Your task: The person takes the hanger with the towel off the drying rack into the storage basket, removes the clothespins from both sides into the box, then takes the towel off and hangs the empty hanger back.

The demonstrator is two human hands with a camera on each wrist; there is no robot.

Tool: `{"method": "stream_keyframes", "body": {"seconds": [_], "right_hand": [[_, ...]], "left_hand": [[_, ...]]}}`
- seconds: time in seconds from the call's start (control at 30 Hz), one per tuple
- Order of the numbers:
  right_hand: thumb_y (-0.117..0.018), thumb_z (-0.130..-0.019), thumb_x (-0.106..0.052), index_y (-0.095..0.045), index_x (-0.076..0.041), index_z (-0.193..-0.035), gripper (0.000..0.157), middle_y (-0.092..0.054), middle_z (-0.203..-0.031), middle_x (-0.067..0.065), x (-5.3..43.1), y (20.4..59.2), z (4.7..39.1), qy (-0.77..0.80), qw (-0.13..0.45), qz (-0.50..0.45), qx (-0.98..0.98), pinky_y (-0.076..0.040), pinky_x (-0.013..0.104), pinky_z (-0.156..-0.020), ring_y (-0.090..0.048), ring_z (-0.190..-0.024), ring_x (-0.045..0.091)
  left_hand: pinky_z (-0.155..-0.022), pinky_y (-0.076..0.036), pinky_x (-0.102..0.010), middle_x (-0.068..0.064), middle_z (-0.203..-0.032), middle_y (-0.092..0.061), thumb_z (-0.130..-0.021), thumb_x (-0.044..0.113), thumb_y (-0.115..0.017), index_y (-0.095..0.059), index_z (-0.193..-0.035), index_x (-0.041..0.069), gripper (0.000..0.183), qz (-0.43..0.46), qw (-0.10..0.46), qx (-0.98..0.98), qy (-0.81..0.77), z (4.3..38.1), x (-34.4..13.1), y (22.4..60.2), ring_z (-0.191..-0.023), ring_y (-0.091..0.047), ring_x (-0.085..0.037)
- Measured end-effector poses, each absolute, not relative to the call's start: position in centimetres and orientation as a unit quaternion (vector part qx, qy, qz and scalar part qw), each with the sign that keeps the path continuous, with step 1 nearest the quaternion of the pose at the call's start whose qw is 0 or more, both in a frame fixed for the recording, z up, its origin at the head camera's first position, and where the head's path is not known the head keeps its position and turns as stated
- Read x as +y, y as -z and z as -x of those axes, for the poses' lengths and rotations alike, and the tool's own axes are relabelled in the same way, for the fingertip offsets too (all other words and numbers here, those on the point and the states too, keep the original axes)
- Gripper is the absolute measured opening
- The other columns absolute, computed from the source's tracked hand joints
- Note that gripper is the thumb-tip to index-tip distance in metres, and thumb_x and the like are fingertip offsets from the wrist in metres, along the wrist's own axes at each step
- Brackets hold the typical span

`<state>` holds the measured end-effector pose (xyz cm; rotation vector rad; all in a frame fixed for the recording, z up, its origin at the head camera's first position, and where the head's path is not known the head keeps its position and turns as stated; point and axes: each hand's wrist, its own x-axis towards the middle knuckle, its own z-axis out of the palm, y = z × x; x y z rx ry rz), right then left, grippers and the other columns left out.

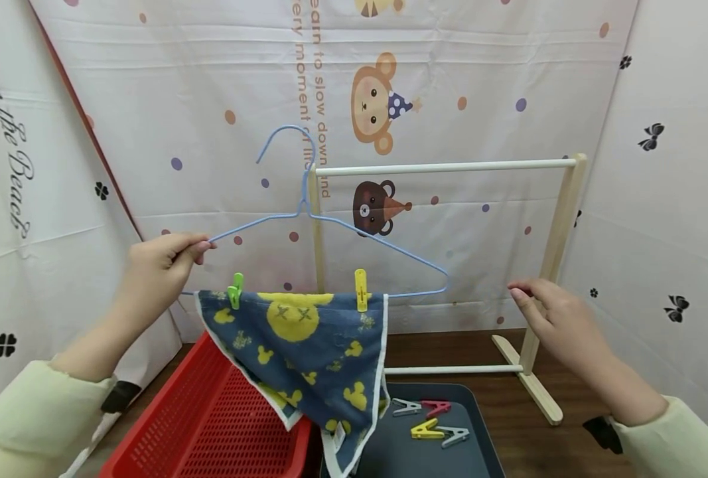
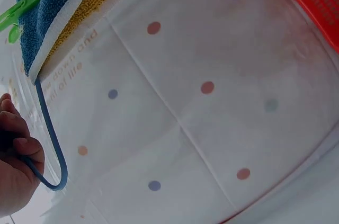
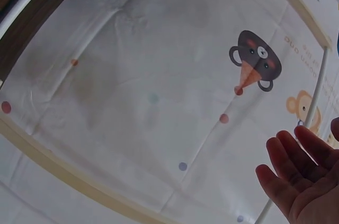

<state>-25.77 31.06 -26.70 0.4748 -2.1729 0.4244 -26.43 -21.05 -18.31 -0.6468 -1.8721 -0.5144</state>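
My left hand (image 1: 165,269) pinches the left arm of a blue clothes hanger (image 1: 383,242), holding it up in the head view. Over its bottom bar hangs a blue towel (image 1: 324,358) with yellow figures and white edging. A green clothespin (image 1: 235,291) and a yellow clothespin (image 1: 361,290) clip the towel to the bar. In the left wrist view, the fingers curl around the hanger (image 2: 50,128) near its bend. My right hand (image 1: 568,325) is in the air by the rack's right post, holding nothing, with fingers loosely bent in the right wrist view.
A wooden drying rack (image 1: 449,167) with white rails stands behind the hanger. Below the towel are a red basket (image 1: 168,405) and a dark tray (image 1: 413,458). Several clothespins (image 1: 428,430) lie in the tray. Printed cloth walls (image 1: 449,53) surround the brown table (image 1: 580,458).
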Motion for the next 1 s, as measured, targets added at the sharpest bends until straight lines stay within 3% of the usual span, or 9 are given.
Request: {"method": "stream_keyframes", "body": {"seconds": [0.27,0.37,0.43,0.5,0.6,0.67,0.87,1.0], "right_hand": [[-0.054,-0.106,-0.016,-0.071,0.001,-0.111,0.024,-0.073,-0.104,0.02,31.1,27.1,25.9,-0.181,0.402,-0.187,-0.878,-0.052,0.049,-0.075,-0.069,-0.094,0.039],[-0.055,-0.106,-0.015,-0.071,0.001,-0.11,0.023,-0.074,-0.104,0.02,31.0,27.1,26.0,-0.178,0.402,-0.188,-0.878,-0.052,0.051,-0.075,-0.07,-0.094,0.039],[-0.055,-0.105,-0.014,-0.071,0.001,-0.11,0.023,-0.074,-0.104,0.02,31.0,27.2,26.1,-0.178,0.401,-0.189,-0.878,-0.052,0.051,-0.075,-0.07,-0.093,0.039],[-0.055,-0.105,-0.014,-0.071,0.001,-0.11,0.023,-0.073,-0.104,0.02,31.0,27.2,26.1,-0.178,0.399,-0.189,-0.88,-0.052,0.051,-0.075,-0.069,-0.093,0.038],[-0.056,-0.105,-0.014,-0.071,0.001,-0.11,0.022,-0.073,-0.104,0.02,30.9,27.3,26.1,-0.18,0.395,-0.188,-0.881,-0.052,0.05,-0.075,-0.069,-0.093,0.038],[-0.056,-0.105,-0.014,-0.071,0.0,-0.109,0.021,-0.074,-0.104,0.019,30.9,27.4,26.2,-0.178,0.397,-0.188,-0.88,-0.052,0.049,-0.075,-0.068,-0.092,0.037],[-0.058,-0.104,-0.014,-0.072,-0.002,-0.108,0.019,-0.074,-0.103,0.017,31.0,27.7,26.4,-0.177,0.402,-0.189,-0.878,-0.053,0.045,-0.074,-0.067,-0.091,0.034],[-0.058,-0.104,-0.014,-0.072,-0.002,-0.108,0.019,-0.074,-0.104,0.017,30.9,27.8,26.3,-0.18,0.396,-0.189,-0.88,-0.053,0.045,-0.073,-0.067,-0.091,0.035]], "left_hand": [[-0.05,-0.023,-0.012,-0.015,-0.069,-0.067,-0.089,-0.01,-0.07,-0.077,-0.095,-0.006,0.01,0.225,0.518,-0.801,0.198,25.9,-23.6,17.8,-0.058,-0.029,0.015],[-0.051,-0.024,-0.01,0.011,-0.068,-0.066,-0.089,-0.01,-0.069,-0.077,-0.096,-0.005,0.011,0.207,0.521,-0.802,0.204,25.8,-24.7,17.5,-0.059,-0.031,0.021],[-0.052,-0.026,-0.008,0.012,-0.068,-0.066,-0.089,-0.011,-0.069,-0.077,-0.096,-0.006,0.012,0.201,0.526,-0.801,0.204,25.6,-25.5,17.4,-0.062,-0.033,0.026],[-0.054,-0.027,-0.006,0.032,-0.071,-0.059,-0.089,-0.011,-0.069,-0.077,-0.097,-0.007,0.012,0.194,0.531,-0.799,0.204,25.5,-26.2,17.2,-0.066,-0.035,0.03],[-0.058,-0.029,-0.004,0.041,-0.071,-0.055,-0.089,-0.011,-0.068,-0.076,-0.097,-0.009,0.012,0.187,0.531,-0.802,0.201,25.3,-27.2,17.1,-0.068,-0.035,0.031],[-0.059,-0.028,-0.004,0.056,-0.077,-0.038,-0.09,-0.009,-0.067,-0.075,-0.098,-0.009,0.011,0.179,0.527,-0.807,0.198,25.2,-27.8,17.0,-0.067,-0.034,0.03],[-0.053,-0.028,-0.007,0.058,-0.077,-0.035,-0.093,-0.008,-0.064,-0.074,-0.099,-0.011,0.011,0.162,0.515,-0.82,0.19,25.4,-29.3,17.2,-0.066,-0.033,0.03],[-0.048,-0.026,-0.012,0.053,-0.074,-0.036,-0.096,-0.007,-0.062,-0.073,-0.098,-0.012,0.012,0.145,0.505,-0.828,0.195,25.3,-30.2,17.5,-0.06,-0.031,0.022]]}}
